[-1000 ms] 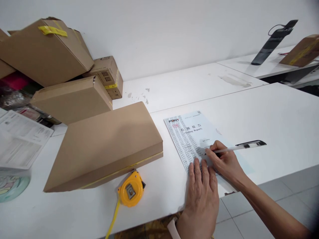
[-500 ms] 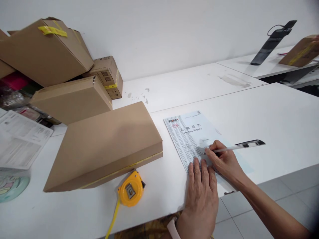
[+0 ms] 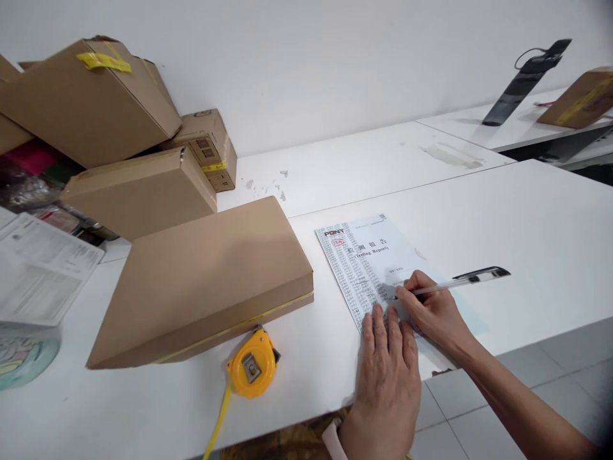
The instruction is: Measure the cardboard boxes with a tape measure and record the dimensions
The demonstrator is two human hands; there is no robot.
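Observation:
A printed test-report sheet (image 3: pixel 371 255) lies on the white table (image 3: pixel 527 223) near its front edge. My left hand (image 3: pixel 389 377) rests flat on the sheet's lower part, fingers stretched out and together. My right hand (image 3: pixel 433 310) pinches a clear pen with a black cap (image 3: pixel 460 281), its tip touching the sheet among the printed rows. A flat brown cardboard box (image 3: pixel 205 281) lies just left of the sheet. A yellow tape measure (image 3: pixel 252 364) sits in front of the box, its tape trailing off the table edge.
Several cardboard boxes (image 3: pixel 90 96) are stacked at the back left against the wall. Loose printed papers (image 3: pixel 38 268) lie at the far left. A black bag (image 3: pixel 527 80) and another box (image 3: pixel 579 99) stand on the far right table. Grey floor tiles (image 3: pixel 550 377) show beyond the table edge.
Almost nothing differs; the pen in my right hand has shifted very slightly on the sheet. My left hand stays flat in place.

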